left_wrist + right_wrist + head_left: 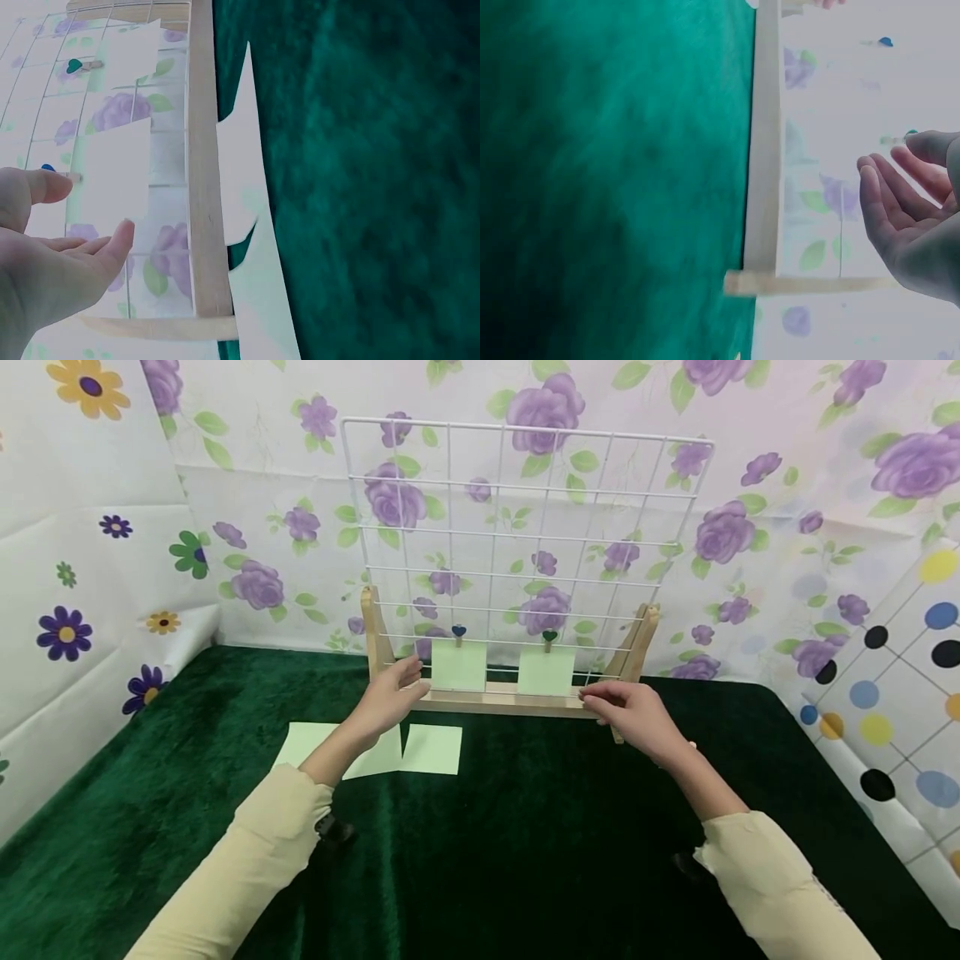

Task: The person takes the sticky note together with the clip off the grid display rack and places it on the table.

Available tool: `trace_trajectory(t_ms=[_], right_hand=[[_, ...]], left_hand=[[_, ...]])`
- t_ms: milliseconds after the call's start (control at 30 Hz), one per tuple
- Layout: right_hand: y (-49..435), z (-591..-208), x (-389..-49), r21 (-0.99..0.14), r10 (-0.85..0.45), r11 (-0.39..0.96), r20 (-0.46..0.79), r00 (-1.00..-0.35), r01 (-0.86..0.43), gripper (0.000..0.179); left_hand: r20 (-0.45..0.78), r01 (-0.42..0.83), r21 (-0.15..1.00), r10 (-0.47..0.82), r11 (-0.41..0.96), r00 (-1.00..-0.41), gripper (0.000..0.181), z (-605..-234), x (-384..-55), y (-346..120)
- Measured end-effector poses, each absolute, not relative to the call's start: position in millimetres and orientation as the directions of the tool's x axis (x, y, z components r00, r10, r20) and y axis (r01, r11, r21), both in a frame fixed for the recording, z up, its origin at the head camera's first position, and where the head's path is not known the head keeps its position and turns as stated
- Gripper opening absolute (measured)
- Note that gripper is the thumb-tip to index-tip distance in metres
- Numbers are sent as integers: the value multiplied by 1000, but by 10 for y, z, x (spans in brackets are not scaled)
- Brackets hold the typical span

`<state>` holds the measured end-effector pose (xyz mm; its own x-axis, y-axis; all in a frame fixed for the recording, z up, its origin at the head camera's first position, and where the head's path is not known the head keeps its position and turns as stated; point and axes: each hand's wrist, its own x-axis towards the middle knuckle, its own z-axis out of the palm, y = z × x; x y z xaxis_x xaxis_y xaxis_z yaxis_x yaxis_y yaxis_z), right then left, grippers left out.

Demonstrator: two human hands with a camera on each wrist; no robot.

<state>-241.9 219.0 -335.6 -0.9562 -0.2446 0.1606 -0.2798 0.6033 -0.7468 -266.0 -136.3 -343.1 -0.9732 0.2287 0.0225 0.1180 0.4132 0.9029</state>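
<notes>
A white wire grid [450, 424] stands upright in a wooden stand [510, 704]. Two pale green paper sheets hang low on it: the left sheet [459, 668] from a clip with a blue heart [459, 631], the right sheet [547, 672] from a clip with a dark green heart [550, 636]. My left hand [386, 700] is beside the left sheet, thumb and fingers apart and nothing between them, as the left wrist view shows. Near the right sheet's lower corner is my right hand [633, 714], its fingers loosely bent and holding nothing in the right wrist view.
More pale green sheets lie on the dark green cloth [525, 852] at the left: a small sheet [432, 749] and others partly covered by my left forearm. Wooden side posts [636, 643] flank the grid. Flower-patterned sheeting [255, 527] hangs behind.
</notes>
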Motion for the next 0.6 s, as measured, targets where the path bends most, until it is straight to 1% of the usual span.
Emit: trace_trajectory(t_ms=[167,400,600], right_hand=[[1981,-3316,-2498,-787,-288,527,188,-939,-320,34],[1718,-3230,-2594,-841,-305,445,181,-935,-308,33],[1479,-3129,-2677,-861,-301,405,190,-934,-306,32]], left_hand=[[30,103,910,183,401,-983,58,-3428,-2674,-1293],[62,87,936,84,342,-995,53,-3452,-2747,-1229],[64,81,939,62,333,-996,50,-3459,-2795,-1178]])
